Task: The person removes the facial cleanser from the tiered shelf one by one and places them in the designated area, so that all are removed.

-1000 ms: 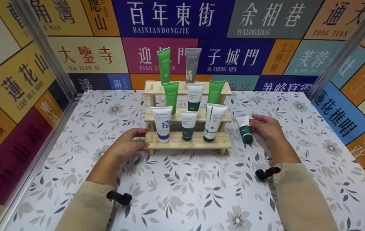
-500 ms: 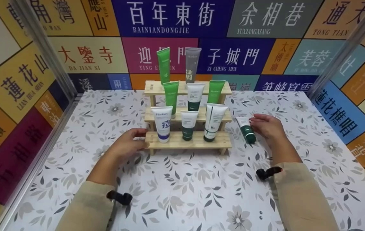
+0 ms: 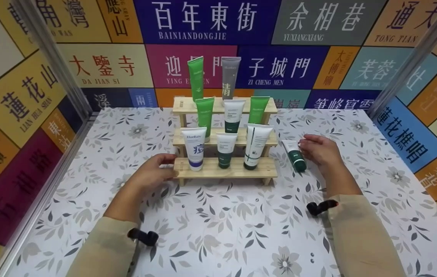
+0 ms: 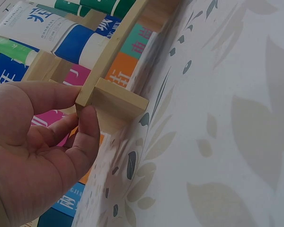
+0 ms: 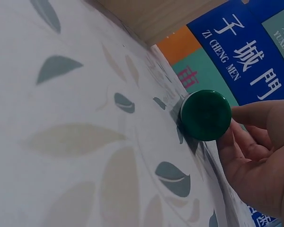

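A small three-step wooden display rack [image 3: 228,174] stands on the table, holding upright cosmetic tubes on every step. My left hand [image 3: 153,171] pinches the left end of its lowest board, thumb and fingers either side of the wood in the left wrist view. Right of the rack, a white and green cosmetic tube [image 3: 294,156] lies on the tabletop, its cap towards me. Beside it, my right hand [image 3: 321,152] holds its right edge with the fingertips. The tube's round green cap [image 5: 206,116] hides part of that grip in the right wrist view.
On the front step are a white and blue tube [image 3: 194,148], a small white and green tube [image 3: 226,150] and a taller white tube [image 3: 257,146]. A grey tube [image 3: 230,79] and a green tube [image 3: 196,79] stand on top. Lettered panels [image 3: 203,23] wall the table in.
The loose tube's cap end has swung right, and its printed front has turned. My right hand has shifted slightly away from me; my left hand keeps its place on the rack.
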